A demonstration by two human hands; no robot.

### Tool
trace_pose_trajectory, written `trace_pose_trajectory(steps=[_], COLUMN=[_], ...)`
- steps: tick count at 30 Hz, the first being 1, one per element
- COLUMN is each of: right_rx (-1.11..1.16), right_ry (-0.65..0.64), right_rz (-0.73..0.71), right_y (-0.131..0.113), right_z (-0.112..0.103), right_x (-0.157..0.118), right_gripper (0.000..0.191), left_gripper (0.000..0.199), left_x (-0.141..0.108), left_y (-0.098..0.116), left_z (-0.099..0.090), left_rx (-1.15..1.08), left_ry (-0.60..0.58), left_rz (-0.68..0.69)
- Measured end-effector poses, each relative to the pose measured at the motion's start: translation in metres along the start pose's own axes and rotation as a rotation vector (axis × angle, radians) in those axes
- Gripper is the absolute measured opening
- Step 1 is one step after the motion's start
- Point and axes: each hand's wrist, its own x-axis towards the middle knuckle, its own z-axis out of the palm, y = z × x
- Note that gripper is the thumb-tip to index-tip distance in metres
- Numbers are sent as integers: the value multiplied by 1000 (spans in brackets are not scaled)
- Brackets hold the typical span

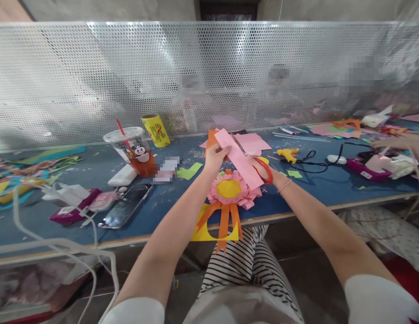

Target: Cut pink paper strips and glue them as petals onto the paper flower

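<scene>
My left hand (216, 157) pinches the left edge of a pink paper strip (241, 159), which slants above the table. In my right hand (261, 168) is a pair of scissors (269, 173) with red-orange handles, its blades lying along the strip's upper right side. Whether the blades are apart is too small to tell. Below the strip sits a paper rosette (228, 189) with a yellow centre, pink ruffles and orange ribbon tails (224, 225) hanging over the table edge. Yellow paper (199, 231) with a round cut-out lies under the tails.
A drink cup (138, 153) with a red straw, a yellow can (157, 130) and a phone (126, 207) stand or lie left. Right are a yellow glue gun (288, 155) with its black cord and another person's arm (398, 140). A perforated metal screen (128, 81) borders the back.
</scene>
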Motion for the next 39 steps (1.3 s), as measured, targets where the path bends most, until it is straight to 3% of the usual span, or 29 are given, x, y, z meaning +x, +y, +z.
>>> trace_pose_trajectory(steps=[10, 19, 39], right_rx=[-103, -349, -398], right_ry=[17, 104, 115], right_rz=[-94, -222, -204], right_y=[5, -2, -3], right_z=[-3, 0, 1], right_x=[4, 4, 5], right_gripper=[36, 43, 45], left_gripper=[25, 27, 28], left_x=[-3, -4, -6], left_y=[5, 6, 5], left_z=[1, 3, 3], left_rx=[71, 47, 13], left_ry=[36, 32, 23], left_rz=[38, 26, 11])
